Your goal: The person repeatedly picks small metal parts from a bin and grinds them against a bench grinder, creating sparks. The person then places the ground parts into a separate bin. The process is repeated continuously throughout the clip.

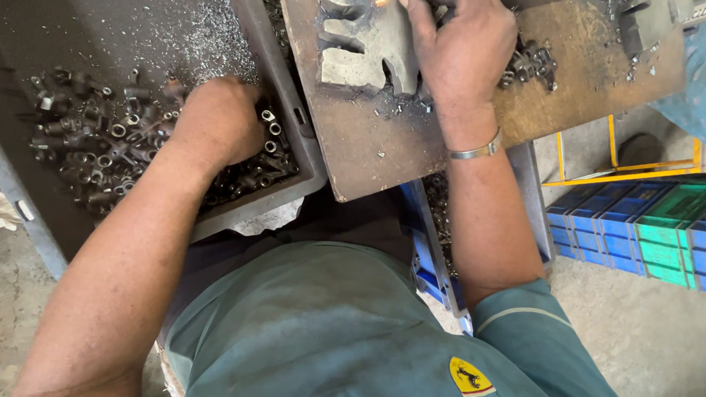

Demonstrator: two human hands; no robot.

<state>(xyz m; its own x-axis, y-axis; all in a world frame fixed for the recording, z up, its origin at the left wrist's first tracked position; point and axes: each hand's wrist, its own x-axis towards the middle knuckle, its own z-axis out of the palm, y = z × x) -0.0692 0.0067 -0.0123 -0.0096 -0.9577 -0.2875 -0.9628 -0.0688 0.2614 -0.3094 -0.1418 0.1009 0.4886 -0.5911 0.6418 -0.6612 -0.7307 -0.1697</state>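
Now one left hand (pixel 218 121) digs, clenched, into countless small metal fittings (pixel 93 148) at the gray tray's (pixel 283 89) right edge; the one right hand (pixel 462 44) pinches a fitting against the metal jig (pixel 361 41).

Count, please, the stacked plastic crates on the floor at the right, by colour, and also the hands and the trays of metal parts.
Blue crates: 4
Green crates: 1
Hands: 2, the left hand in the grey tray of small metal parts, the right hand on the metal fixture
Grey trays: 1
Total: 8
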